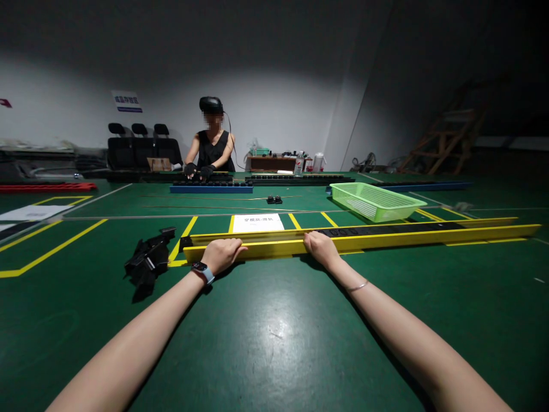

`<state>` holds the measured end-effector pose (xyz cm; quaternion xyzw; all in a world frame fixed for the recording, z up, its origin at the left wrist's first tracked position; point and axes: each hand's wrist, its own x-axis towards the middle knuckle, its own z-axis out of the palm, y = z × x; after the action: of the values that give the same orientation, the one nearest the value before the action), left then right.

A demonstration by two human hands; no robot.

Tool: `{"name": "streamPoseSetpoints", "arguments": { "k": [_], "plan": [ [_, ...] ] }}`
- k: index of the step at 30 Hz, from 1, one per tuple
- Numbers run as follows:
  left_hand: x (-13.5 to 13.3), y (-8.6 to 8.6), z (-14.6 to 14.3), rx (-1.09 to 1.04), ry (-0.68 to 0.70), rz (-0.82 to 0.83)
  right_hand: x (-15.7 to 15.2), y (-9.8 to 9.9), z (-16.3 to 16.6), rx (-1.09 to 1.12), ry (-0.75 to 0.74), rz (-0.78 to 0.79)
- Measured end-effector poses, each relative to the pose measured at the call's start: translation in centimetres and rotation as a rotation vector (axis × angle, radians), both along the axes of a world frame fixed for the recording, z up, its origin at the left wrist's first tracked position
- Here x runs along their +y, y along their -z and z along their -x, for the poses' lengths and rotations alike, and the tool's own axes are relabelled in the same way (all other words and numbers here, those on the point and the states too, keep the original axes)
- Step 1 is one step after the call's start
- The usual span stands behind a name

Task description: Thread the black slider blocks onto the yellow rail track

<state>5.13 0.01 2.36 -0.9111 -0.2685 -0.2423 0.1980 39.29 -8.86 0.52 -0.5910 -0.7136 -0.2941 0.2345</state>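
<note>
A long yellow channel rail (274, 249) lies across the green table in front of me, running from left to far right. Black pieces (343, 232) sit inside its right part, and a small black piece (185, 242) is at its left end. My left hand (221, 254), with a watch on the wrist, is closed over the near wall close to the left end. Further along, my right hand (321, 249) grips the same wall, its fingertips hidden behind it. Left of the rail lies a pile of black parts (149, 262).
A light green basket (377, 201) stands behind the rail. Near it are a white paper sign (258, 223), two small black pieces (274, 199) and thin rods. Across the table a person (212, 150) in black gloves works at a blue rail (211, 189).
</note>
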Motion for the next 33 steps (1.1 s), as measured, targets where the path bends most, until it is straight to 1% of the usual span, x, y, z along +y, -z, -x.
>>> {"name": "streamPoseSetpoints", "arguments": {
  "k": [3, 8, 14, 20, 24, 27, 29, 31, 33],
  "plan": [
    [0.0, 0.0, 0.0, 0.006, -0.001, 0.004, -0.1, 0.1, -0.5, -0.006, 0.042, -0.013],
    [0.0, 0.0, 0.0, 0.015, -0.014, -0.001, -0.6, 0.1, -2.4, -0.008, 0.091, -0.038],
    [-0.2, -0.1, 0.0, 0.021, -0.028, 0.007, -1.2, 0.1, -4.3, -0.02, 0.161, -0.033],
    [-0.1, 0.0, 0.0, 0.027, -0.037, 0.021, -1.6, 0.2, -6.2, -0.014, 0.208, -0.053],
    [-0.2, 0.0, 0.0, 0.026, -0.043, 0.038, -1.7, 0.3, -6.8, -0.018, 0.231, -0.062],
    [-0.3, 0.1, -0.1, 0.024, -0.052, 0.044, -1.8, 0.2, -6.5, -0.016, 0.233, -0.081],
    [-0.2, 0.2, -0.1, 0.021, -0.056, 0.042, -2.0, 0.0, -5.5, -0.019, 0.203, -0.08],
    [-0.1, 0.3, -0.2, 0.017, -0.042, 0.035, -1.9, -0.4, -3.6, -0.026, 0.144, -0.055],
    [0.1, 0.3, -0.2, -0.014, 0.002, 0.025, -1.6, -0.9, -0.6, -0.034, 0.077, -0.019]
  ]
}}
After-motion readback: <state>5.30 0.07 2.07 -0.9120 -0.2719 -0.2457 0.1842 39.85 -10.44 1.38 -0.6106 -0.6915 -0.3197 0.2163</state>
